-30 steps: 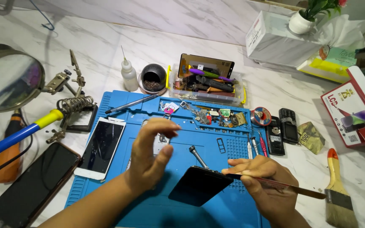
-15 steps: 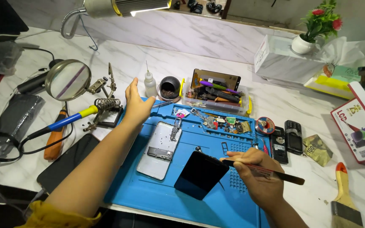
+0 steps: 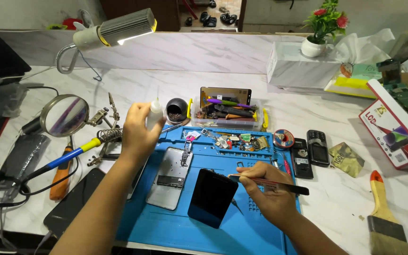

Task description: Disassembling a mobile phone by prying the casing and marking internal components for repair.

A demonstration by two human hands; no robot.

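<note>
Right now the left hand [image 3: 138, 134] is closed around a small white bottle [image 3: 154, 113], up above the blue mat [image 3: 166, 222]. The right hand [image 3: 270, 193] pinches a thin tool [image 3: 272, 183] against the black screen [image 3: 212, 198]. Keep the bottle straight and move slowly, because the open phone [image 3: 171, 177] and tiny parts [image 3: 232, 139] lie close.

The mat [image 3: 256, 233] is bright blue, and on it lie a glossy black screen panel [image 3: 212, 198] and a silver-grey opened phone body [image 3: 171, 178]; the small bottle [image 3: 154, 114] in the left hand [image 3: 138, 134] is translucent white; the tool [image 3: 270, 184] in the right hand [image 3: 266, 196] is black with a reddish shaft. The table [image 3: 175, 80] is white marble with grey veins; the paintbrush [image 3: 384, 218] has a pale wooden handle with an orange-red tip and tan bristles; the flowers [image 3: 329, 19] are red above green leaves in a white pot.
</note>
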